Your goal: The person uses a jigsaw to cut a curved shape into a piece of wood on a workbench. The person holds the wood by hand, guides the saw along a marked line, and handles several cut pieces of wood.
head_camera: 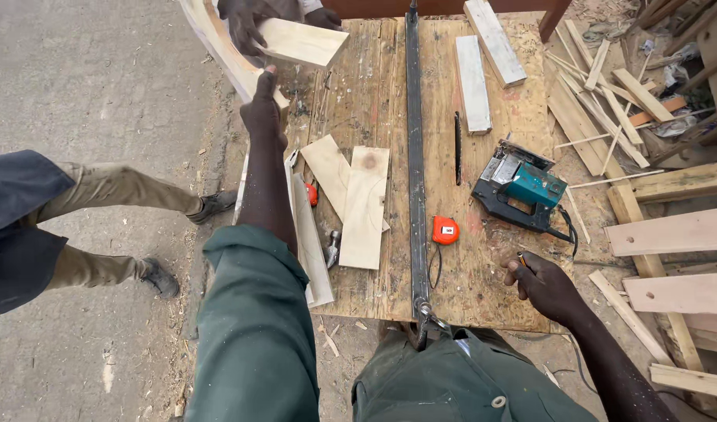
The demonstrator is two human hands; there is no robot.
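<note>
My left hand (262, 105) reaches far out over the left edge of the plywood workbench (491, 293) and grips the near end of a curved wooden piece (222, 51). Just beyond it, another person's hands (245, 19) hold a flat pale board (304, 41) over that curved piece. My right hand (544, 287) rests on the bench's near right corner, closed around a small pencil-like stick (521, 256). An orange tape measure (445, 230) lies left of it.
A long dark metal bar clamp (414, 156) runs down the bench. A teal jigsaw (522, 191), flat boards (364, 207), two planks (473, 82) and a hammer (333, 248) lie around it. A person's legs (101, 227) are at left. Scrap timber (671, 234) piles up at right.
</note>
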